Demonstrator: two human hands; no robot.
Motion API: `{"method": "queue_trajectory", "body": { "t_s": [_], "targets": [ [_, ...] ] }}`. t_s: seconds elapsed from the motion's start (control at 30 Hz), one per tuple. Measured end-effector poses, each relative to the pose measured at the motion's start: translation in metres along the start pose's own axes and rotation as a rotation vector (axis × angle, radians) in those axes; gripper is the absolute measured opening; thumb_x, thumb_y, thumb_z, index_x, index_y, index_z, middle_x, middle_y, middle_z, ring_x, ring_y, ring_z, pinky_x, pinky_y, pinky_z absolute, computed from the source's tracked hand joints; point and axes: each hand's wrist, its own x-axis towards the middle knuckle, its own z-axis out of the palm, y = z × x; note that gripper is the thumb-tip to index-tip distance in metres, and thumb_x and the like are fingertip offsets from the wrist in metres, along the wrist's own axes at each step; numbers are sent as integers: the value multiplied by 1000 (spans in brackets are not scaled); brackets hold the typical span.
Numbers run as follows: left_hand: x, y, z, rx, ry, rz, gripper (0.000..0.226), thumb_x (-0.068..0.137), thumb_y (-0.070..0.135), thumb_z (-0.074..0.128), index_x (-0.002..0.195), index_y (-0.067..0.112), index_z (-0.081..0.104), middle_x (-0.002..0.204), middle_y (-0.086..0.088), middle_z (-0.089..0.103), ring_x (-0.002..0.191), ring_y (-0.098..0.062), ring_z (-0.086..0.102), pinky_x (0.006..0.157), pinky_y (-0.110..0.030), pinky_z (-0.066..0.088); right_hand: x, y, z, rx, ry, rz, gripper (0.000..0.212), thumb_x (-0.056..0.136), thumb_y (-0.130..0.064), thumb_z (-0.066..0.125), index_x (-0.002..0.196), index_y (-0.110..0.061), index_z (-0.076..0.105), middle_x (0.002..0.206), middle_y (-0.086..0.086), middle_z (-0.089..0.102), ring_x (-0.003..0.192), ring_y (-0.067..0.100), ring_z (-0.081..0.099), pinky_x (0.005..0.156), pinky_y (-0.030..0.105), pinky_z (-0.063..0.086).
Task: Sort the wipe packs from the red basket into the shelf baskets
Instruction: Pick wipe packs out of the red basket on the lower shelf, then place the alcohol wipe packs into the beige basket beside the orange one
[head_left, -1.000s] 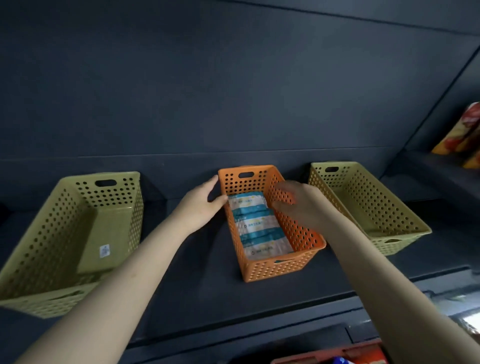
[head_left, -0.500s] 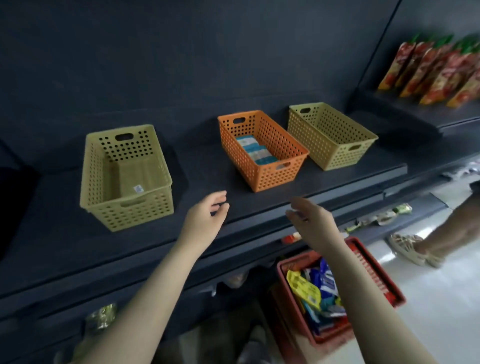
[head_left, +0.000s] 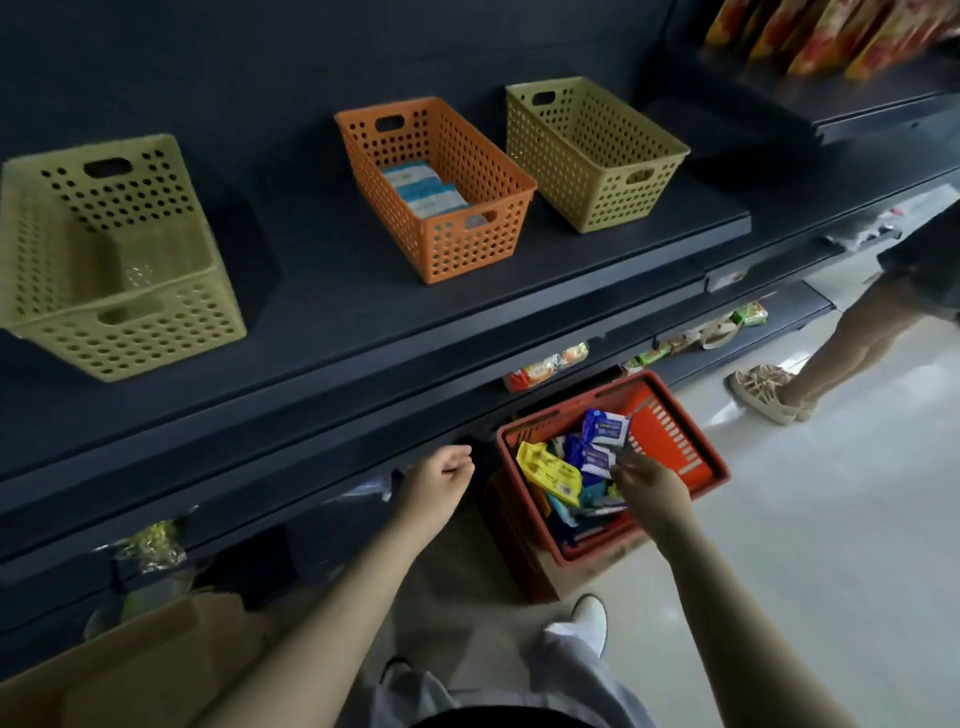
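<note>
The red basket (head_left: 675, 431) stands on the floor below the shelf, holding several wipe packs, among them a yellow pack (head_left: 550, 470) and blue-and-white packs (head_left: 602, 441). My right hand (head_left: 649, 488) reaches into it, fingertips touching a blue-and-white pack; no grip is visible. My left hand (head_left: 441, 480) hovers loosely curled beside the basket's left rim, holding nothing. On the shelf, an orange basket (head_left: 467, 244) holds teal-striped white packs (head_left: 423, 189). Yellow baskets stand to its left (head_left: 119, 312) and right (head_left: 597, 156).
Another person's legs and sandals (head_left: 769, 395) stand on the floor at right. Snack packets hang on the upper right shelf (head_left: 831, 36). More packets lie on lower shelves (head_left: 545, 366). A cardboard box (head_left: 130, 670) sits at bottom left.
Both hands came away from the orange basket on the shelf and dropped down. My right hand now reaches into the red basket; my left hand has curled beside it.
</note>
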Motion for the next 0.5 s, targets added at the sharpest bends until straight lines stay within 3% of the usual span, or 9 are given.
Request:
{"method": "queue_trajectory", "body": {
  "t_s": [0.2,0.33,0.5],
  "targets": [
    [28,-1,99,-66,12,-178,27,96,19,56,121,11,61,117,-2,65,112,-15,60,91,-22,43,73,65,-44,-7,-77,79,30,93,-17,59,121,-6,63,118,18,66,105,35,61,86,39,49],
    [46,-1,166,-119,92,-324,29,97,21,56,123,11,61,119,-2,65,108,-13,61,92,-29,48,130,107,-73,-32,-222,105,31,97,-18,54,125,-6,62,123,13,64,108,27,61,78,22,39],
    [86,1,229,-143,123,-423,32,97,20,55,127,9,59,125,-4,62,113,-18,59,97,-36,47,207,153,-78,-120,-281,95,30,95,-19,59,121,-6,65,123,14,65,109,30,62,69,21,40]
  ]
}}
